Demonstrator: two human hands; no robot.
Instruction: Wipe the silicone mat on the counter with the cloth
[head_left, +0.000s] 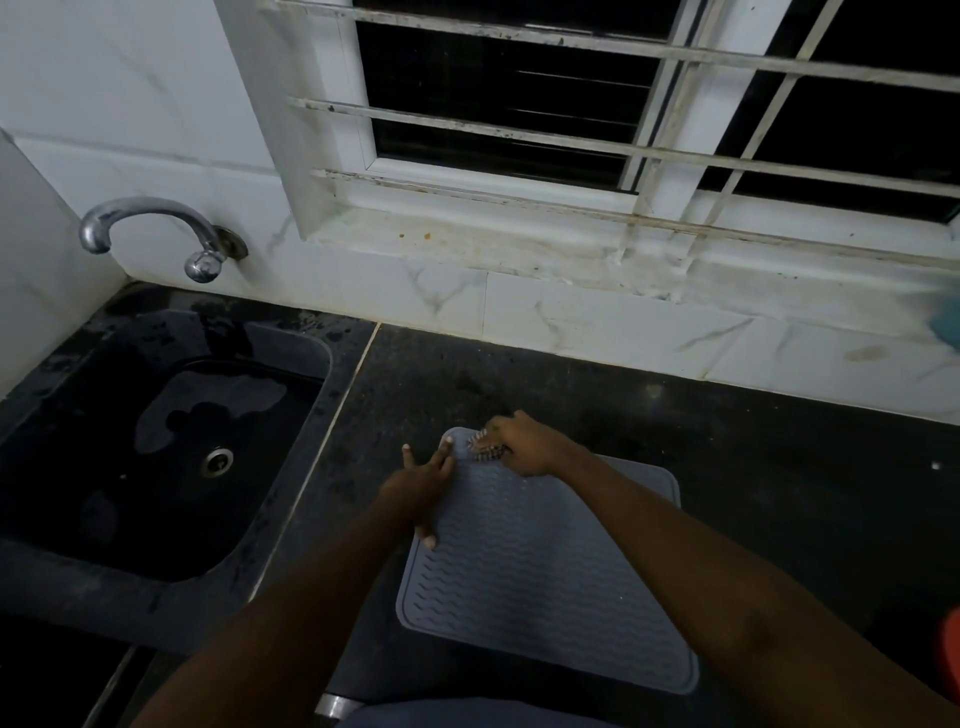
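Note:
A grey silicone mat (540, 577) with a wavy ridged surface lies on the dark counter (753, 441) in front of me. My left hand (423, 486) rests flat on the mat's left edge, fingers spread and straight. My right hand (524, 444) is at the mat's far left corner, fingers curled round a small bunched cloth (483, 448), pressing it onto the mat. Most of the cloth is hidden under the hand.
A black sink (156, 441) with a drain sits to the left, under a chrome tap (156, 234) on the tiled wall. A barred window (623, 104) and its stained sill run along the back. Something red (950, 644) shows at the right edge, something blue (948, 325) farther back.

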